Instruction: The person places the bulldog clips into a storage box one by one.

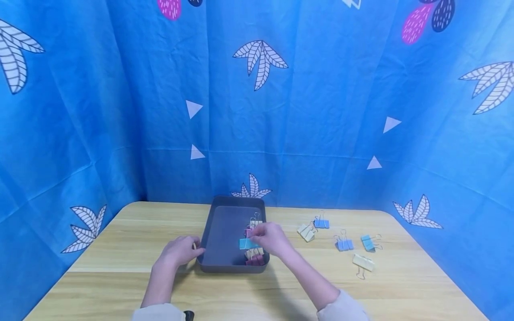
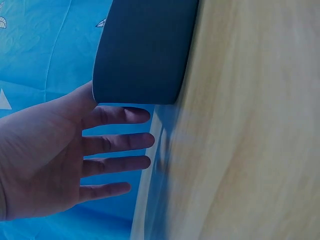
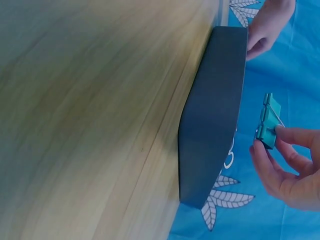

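My right hand pinches a teal binder clip by its body between thumb and fingers, above the right side of a dark grey tray. Beneath and around that clip, a row of binder clips lies along the tray's right wall, among them a cream one and a dark pink one; the hand partly hides the row. At the tray's left wall is my left hand, its thumb over the rim. In the left wrist view, its four fingers extend straight and spread beside the tray's corner.
Right of the tray, several loose binder clips lie on the wooden table: cream ones, blue ones and a light blue one. A blue patterned curtain hangs behind the table and along both sides.
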A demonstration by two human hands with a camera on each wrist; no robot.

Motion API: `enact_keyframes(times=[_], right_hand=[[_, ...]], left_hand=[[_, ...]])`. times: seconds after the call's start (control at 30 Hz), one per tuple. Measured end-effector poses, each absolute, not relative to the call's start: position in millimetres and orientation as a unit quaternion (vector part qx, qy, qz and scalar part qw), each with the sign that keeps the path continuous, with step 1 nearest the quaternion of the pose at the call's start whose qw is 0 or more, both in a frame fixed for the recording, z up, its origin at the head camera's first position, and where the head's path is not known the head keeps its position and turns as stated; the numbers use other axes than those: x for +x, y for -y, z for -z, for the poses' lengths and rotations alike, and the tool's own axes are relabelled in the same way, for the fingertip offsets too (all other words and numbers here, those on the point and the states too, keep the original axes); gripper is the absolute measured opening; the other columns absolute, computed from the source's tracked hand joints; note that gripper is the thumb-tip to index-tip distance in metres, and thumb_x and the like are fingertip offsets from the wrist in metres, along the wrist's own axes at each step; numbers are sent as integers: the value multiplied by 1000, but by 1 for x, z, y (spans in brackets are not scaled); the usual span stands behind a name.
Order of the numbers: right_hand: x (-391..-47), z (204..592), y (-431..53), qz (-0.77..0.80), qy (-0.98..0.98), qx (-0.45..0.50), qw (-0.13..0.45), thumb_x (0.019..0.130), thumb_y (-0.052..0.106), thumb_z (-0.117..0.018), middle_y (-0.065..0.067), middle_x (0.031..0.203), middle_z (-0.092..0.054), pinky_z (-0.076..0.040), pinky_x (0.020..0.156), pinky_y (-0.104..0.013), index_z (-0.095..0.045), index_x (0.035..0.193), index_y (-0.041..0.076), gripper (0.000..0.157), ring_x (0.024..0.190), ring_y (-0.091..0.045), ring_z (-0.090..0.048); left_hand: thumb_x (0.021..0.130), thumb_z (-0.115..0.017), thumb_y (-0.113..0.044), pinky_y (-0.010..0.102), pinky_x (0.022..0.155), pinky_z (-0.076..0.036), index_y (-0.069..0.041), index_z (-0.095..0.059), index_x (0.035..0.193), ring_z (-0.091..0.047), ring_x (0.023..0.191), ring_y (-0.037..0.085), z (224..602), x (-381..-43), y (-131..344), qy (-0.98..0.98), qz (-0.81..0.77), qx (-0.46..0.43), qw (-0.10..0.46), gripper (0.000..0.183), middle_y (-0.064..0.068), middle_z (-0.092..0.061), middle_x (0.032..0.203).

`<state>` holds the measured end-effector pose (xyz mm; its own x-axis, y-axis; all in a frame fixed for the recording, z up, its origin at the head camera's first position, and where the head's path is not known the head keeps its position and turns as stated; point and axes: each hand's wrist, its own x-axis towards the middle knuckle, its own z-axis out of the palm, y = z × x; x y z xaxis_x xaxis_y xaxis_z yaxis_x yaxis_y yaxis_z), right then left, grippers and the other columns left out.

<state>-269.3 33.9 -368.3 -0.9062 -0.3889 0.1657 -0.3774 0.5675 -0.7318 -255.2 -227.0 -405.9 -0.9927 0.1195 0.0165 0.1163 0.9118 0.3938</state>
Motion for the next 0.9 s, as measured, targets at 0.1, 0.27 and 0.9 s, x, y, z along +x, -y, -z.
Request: enact_keyframes(times=[0.1,0.27,0.9], right_hand=[[-270,370,-28,399,-889,-224,-2,82,4,-65,-7,87,-66,-51,66,-29,-68,85,1,6,75,-18,-61],[-269,373,-19,383,-896,-226,-12,81,5,-65,-4,80,-65,-50,64,-27,-66,82,1,4,70,-15,-59],[-265,388,8,308,-923,-229,-29,79,3,-67,-1,73,-64,-50,66,-29,-67,75,6,5,53,-10,-56]], left_hand=[[85,-65,-25,39,63,-46,-7,-65,92,-52,70,18,405,-255,227,-977,-202,63,4,19,8,-62,91],[85,-65,-25,39,63,-45,-7,-65,92,-52,69,18,404,-254,227,-977,-203,62,4,19,7,-62,89],[85,-64,-24,37,61,-45,-6,-66,95,-51,67,17,404,-254,226,-976,-208,57,8,21,6,-62,87]])
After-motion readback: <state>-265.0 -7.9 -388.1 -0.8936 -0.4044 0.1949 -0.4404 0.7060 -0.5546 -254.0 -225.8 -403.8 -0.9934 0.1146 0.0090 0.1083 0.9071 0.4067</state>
